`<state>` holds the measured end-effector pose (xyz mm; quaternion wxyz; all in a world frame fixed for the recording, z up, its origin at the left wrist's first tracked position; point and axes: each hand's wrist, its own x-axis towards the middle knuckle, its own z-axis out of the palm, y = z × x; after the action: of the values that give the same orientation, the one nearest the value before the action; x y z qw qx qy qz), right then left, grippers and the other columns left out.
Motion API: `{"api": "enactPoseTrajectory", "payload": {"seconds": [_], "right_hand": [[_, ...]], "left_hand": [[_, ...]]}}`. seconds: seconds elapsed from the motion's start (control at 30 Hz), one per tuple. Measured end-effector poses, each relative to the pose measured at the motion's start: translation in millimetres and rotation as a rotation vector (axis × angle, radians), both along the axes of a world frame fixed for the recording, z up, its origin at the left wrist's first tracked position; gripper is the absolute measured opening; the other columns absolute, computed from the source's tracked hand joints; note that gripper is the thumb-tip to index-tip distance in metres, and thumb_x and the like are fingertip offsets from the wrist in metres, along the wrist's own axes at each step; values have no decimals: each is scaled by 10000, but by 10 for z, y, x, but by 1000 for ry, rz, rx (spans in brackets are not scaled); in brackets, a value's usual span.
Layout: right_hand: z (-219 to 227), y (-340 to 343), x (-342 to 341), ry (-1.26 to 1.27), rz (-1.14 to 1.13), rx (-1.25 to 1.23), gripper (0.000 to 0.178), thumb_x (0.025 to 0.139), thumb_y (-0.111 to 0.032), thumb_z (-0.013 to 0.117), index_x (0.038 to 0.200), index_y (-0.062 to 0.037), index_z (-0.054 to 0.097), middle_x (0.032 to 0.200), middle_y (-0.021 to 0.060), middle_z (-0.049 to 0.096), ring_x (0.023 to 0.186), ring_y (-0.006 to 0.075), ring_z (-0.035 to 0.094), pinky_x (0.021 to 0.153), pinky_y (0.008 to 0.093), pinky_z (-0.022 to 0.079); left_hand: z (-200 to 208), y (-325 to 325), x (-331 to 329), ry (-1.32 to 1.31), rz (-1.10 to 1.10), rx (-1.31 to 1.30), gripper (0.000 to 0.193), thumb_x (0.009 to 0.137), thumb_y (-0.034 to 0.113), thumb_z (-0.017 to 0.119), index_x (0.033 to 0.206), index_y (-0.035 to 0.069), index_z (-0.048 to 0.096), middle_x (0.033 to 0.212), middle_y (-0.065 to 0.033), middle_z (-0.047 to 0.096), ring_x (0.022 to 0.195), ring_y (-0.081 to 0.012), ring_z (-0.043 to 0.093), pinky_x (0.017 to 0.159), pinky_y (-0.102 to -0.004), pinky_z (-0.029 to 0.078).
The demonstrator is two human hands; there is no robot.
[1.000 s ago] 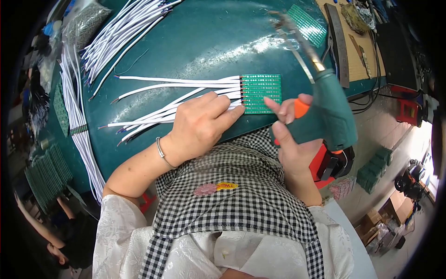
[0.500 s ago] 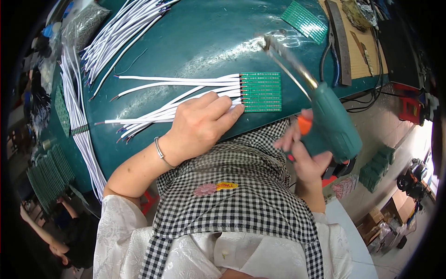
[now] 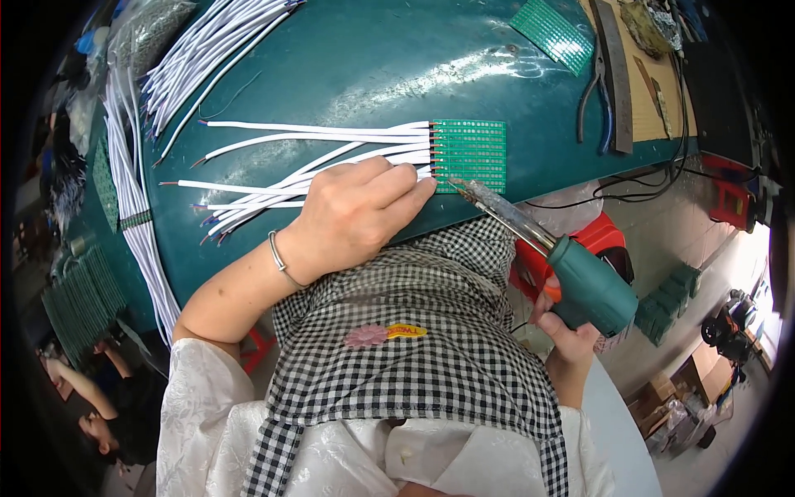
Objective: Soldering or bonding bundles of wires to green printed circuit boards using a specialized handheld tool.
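A green circuit board panel [image 3: 480,147] lies on the table, with several white cables [image 3: 331,131] running leftward from its left edge. Their thin coloured wire ends meet the board's pads. My left hand [image 3: 352,214] is closed over the lowest cables beside the board's lower left corner, thumb and forefinger pinching one cable close to the pads. In my right hand [image 3: 570,333] is a green soldering gun [image 3: 595,286] with an orange trigger, gripped by its handle. Its metal tip is at the board's lower left pads, by my left fingertips; whether it touches cannot be made out.
More white cables [image 3: 219,62] lie at the far left, and a tied cable bundle [image 3: 137,222] hangs along the left edge. Another green board panel [image 3: 553,37], pliers [image 3: 603,99] and a metal bar [image 3: 613,79] lie far right. Black cords [image 3: 646,197] trail off the table's right edge.
My right hand has swung the soldering gun's tip down and toward me, from above the table to the board's lower left. My left hand keeps its pinch; board and cables sit slightly higher in view.
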<state>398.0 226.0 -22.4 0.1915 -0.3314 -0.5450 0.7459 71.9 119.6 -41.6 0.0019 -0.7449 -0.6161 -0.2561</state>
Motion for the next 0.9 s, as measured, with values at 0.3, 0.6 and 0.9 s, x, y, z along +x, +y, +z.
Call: {"api": "enactPoseTrajectory", "payload": {"seconds": [0.3,0.6,0.9], "right_hand": [[-34,12,-46,-29,15,49,289,791,-5,764,1028,3,600,894,78,609,757,170,570,657,296,459],[-95,34,-21,-52,61,139,228,787,36,748,975,13,621,818,64,620,688,167,570,611,303,459],[-69,83,53,58,-108,11,560,765,-49,791,1238,78,521,830,99,576,610,194,583,542,316,507]], "left_hand": [[27,24,7,-1,-8,-10,269,694,98,661,950,25,701,780,-13,505,640,-132,534,484,-271,456],[32,32,23,43,-13,15,251,703,97,669,938,15,700,774,-19,495,652,-131,535,473,-263,461],[33,25,31,41,-16,1,266,702,111,655,946,11,689,787,-22,507,673,-136,547,483,-267,470]]}}
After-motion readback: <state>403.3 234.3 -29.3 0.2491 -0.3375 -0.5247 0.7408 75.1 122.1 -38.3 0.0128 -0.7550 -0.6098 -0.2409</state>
